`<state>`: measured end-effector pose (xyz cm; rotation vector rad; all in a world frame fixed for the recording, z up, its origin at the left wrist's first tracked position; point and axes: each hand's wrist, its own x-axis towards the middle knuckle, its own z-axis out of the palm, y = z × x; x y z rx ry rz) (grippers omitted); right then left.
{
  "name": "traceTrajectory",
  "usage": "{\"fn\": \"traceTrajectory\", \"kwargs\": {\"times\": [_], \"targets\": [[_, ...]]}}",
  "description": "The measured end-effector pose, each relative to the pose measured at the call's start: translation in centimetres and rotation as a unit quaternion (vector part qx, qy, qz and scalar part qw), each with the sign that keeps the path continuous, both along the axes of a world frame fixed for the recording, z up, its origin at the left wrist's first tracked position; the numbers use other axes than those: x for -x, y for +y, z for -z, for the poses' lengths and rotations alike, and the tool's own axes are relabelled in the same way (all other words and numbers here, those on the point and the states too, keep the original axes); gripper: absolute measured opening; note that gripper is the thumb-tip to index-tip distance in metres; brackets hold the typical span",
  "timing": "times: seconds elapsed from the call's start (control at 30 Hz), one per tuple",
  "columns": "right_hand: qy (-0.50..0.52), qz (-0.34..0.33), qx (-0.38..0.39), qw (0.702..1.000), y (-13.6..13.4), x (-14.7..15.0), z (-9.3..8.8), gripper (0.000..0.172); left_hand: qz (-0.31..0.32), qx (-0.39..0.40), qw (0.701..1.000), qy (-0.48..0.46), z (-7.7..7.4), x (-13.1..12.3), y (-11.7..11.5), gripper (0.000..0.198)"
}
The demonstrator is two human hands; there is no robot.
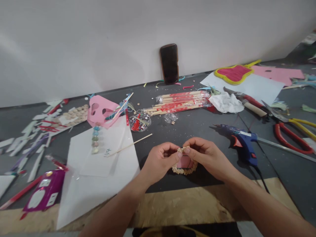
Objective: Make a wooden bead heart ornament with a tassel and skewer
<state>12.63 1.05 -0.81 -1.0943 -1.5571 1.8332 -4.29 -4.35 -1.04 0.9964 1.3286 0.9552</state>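
Between my two hands, close to the table's front edge, is a small pink piece [184, 162] with dark lines on it and a bumpy border of pale beige bits. My left hand [164, 158] pinches its upper left rim between thumb and fingers. At the upper right rim my right hand [204, 154] pinches it too, the thumb tips nearly meeting. My fingers hide part of the top edge. A blue hot glue gun [243, 140] lies to the right of my right hand, and a thin wooden stick [134, 143] lies left of my left hand.
White paper sheets [74, 187] and a purple packet [45, 191] lie left. Behind are wrapped wooden sticks [182, 101], a bag of beads [140, 121] and a pink cutout [102, 110]. Red-handled pliers [249, 100] and scissors [291, 138] lie right. A phone [169, 64] leans on the wall.
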Motion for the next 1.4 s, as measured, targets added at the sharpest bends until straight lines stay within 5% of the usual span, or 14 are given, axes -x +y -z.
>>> {"fn": "traceTrajectory", "kwargs": {"times": [0.57, 0.73, 0.97, 1.4], "targets": [[-0.021, -0.012, -0.017, 1.0, 0.1, 0.1, 0.3, 0.026, 0.0, 0.004, 1.0, -0.007, 0.0, 0.0, 0.2, 0.017], [-0.021, -0.012, 0.004, 1.0, 0.4, -0.5, -0.1, 0.038, -0.051, 0.034, 0.995, -0.08, -0.2, 0.0, 0.5, 0.02], [0.018, -0.035, 0.05, 0.998, 0.5, -0.5, -0.5, 0.034, -0.131, 0.066, 0.971, -0.19, -0.1, 0.0, 0.9, 0.025], [-0.007, -0.029, 0.03, 0.999, 0.5, -0.7, -0.4, 0.032, -0.111, 0.061, 0.977, -0.171, 0.0, 0.1, 0.9, 0.029]]}}
